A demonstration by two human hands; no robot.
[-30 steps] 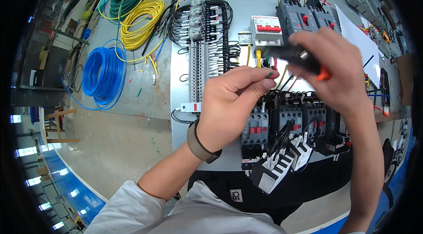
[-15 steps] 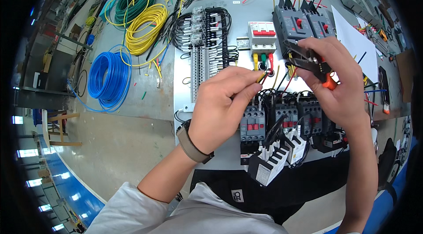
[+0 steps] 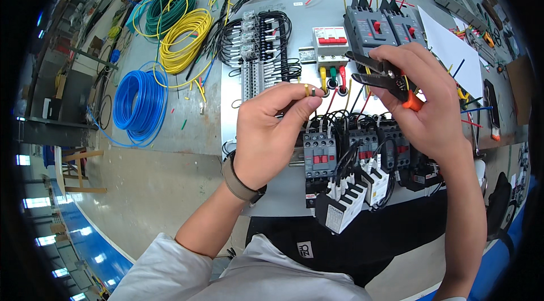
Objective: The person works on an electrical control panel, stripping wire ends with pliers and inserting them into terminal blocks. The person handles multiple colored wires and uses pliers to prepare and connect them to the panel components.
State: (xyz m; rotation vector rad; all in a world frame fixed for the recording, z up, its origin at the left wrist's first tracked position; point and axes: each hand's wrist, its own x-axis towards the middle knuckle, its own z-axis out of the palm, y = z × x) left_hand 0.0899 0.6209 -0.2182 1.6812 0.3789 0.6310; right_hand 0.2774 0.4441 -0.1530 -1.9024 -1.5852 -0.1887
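The left forearm slants up and to the right, a watch (image 3: pixel 241 181) on its wrist, and brings the left hand (image 3: pixel 269 131) to the lower left of the white switch (image 3: pixel 330 42). Back of the hand upward, its thumb and forefinger pinch together on a small yellow piece (image 3: pixel 306 90) of wire, just below and left of the switch; the other fingers are mostly hidden. A darker bit shows beside the yellow, too small to tell apart clearly.

The right forearm rises almost upright, and the right hand (image 3: pixel 422 94) bends inward to the lower right of the switch, palm largely out of sight. Its fingers are wrapped around the pliers (image 3: pixel 391 76), whose jaws stand apart with nothing between them. The long axis of the pliers slopes from the orange handle (image 3: pixel 413 102) up and left, the tips just beside the switch's lower right corner.

Half a second ago the pliers were farther right of the switch, and the left fingertips sat almost straight below it; they have since moved left. The right hand keeps its hold.
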